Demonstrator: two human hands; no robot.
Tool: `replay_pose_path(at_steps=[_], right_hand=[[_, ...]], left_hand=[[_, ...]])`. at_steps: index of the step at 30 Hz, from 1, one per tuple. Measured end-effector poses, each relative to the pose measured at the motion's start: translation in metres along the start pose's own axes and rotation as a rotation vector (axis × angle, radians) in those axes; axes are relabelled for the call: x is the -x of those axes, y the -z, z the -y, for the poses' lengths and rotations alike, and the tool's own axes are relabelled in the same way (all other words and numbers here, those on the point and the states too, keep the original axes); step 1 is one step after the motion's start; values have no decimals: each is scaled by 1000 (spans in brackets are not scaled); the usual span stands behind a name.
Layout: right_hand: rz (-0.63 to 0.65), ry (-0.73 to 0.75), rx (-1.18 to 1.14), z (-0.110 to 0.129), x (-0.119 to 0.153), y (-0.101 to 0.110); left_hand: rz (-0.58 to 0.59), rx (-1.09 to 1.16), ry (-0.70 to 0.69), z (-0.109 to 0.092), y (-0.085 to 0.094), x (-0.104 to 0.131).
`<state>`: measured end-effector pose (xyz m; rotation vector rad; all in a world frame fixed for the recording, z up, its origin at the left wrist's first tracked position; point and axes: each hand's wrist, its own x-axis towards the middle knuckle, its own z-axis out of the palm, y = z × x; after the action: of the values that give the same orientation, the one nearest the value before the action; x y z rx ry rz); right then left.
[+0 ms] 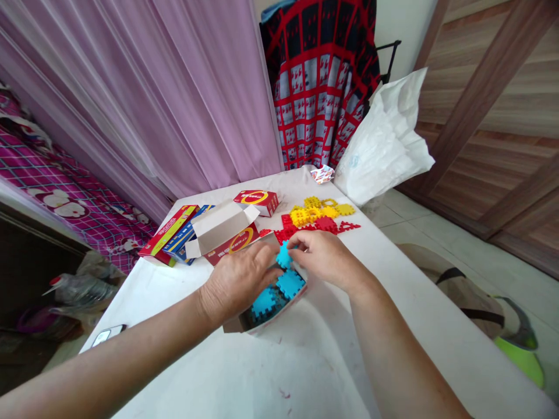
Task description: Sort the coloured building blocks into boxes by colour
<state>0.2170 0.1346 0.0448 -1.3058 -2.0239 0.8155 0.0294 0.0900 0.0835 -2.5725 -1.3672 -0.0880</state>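
The right hand is at the edge of a small bright blue plastic piece with bumpy sides. Its thumb and pointer finger are bent and close to each other, but I cannot tell if they pinch the piece. The left hand is over the left part of an open paper box. Its thumb is apart from the bent fingers, and I cannot tell if the tips grip anything. The small blue piece is up by the far side of the open box, between the hands. More flat blue toothed pieces lie inside.

Just past the hands are red plastic pieces, with yellow gear-like pieces behind them. A red box with its white flaps up is near the left hand. A shut red box sits behind it. A blue box and a red and yellow box lie side by side by the table's left edge.

A wide stretch of white cloth runs from the open box toward the person, and more runs along the right edge. A phone lies at the left edge. A big white bag stands by the far right corner.
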Motion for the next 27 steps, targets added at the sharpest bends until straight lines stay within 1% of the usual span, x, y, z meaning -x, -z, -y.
replay_pose_path(at_steps=[2, 4, 5, 7, 10, 12, 14, 16, 17, 19, 21, 23, 25, 27], right_hand=[[-2, 17, -90, -2, 0, -1], [-5, 43, -175, -3, 1, -2], [-6, 57, -208, -3, 1, -4], [3, 81, -245, -1, 3, -6], [18, 90, -259, 3, 5, -8], [23, 84, -256, 5, 6, -8], [62, 79, -254, 3, 7, -6], [108, 67, -267, -3, 7, -1], [105, 56, -278, -8, 7, 2], [28, 25, -271, -20, 5, 11], [-96, -7, -182, -30, 4, 20], [-164, -50, -27, -33, 4, 27], [-164, -94, 126, -31, 4, 31], [-123, -129, 234, -26, 4, 32]], left_hand=[[55, 246, 238, 6, -2, 2], [115, 460, 353, 9, -5, 3], [130, 537, 380, 10, -6, 3], [149, 616, 416, 10, -9, 1], [168, 610, 463, 5, -10, -3], [156, 591, 488, 1, -11, -6], [143, 582, 510, -2, -12, -7], [167, 563, 520, -5, -15, -5], [193, 546, 512, -6, -16, -4], [253, 503, 467, -9, -20, 1], [304, 438, 401, -12, -24, 5], [343, 353, 350, -16, -28, 6], [378, 276, 321, -20, -30, 5], [399, 241, 298, -23, -32, 2]])
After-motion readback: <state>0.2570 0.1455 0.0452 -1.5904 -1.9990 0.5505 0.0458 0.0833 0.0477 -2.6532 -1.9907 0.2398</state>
